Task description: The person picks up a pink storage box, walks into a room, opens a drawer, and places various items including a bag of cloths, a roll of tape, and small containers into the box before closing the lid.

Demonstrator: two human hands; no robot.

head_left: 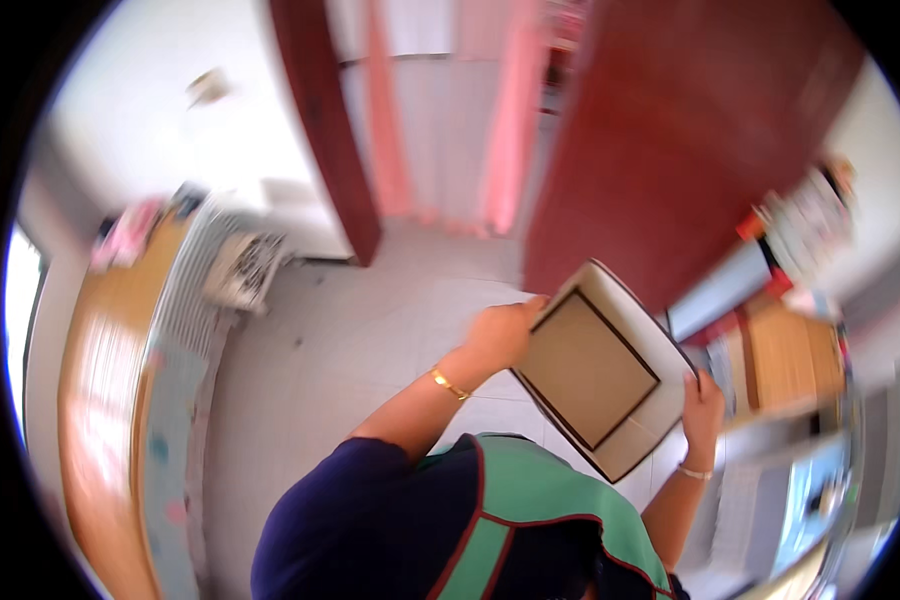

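Between my hands I hold an open cream-coloured box (585, 375) with dark edging, tilted so that its inside shows. Its flat beige bottom is framed by a dark line, and nothing lies in it. My left hand (503, 333) is closed on the box's upper left rim, with a gold band on that wrist. Around the right rim my right hand (703, 405) is wrapped, and a pale bracelet sits on that wrist. The far side of each grip is hidden by the box walls.
A dark red door (670, 140) stands beyond the box, beside a doorway with pink curtains (515, 120). On the left is a bed with a wooden board (110, 370). At right, a wooden surface (795, 350) has blurred items around it. Pale tiles cover the floor (290, 380).
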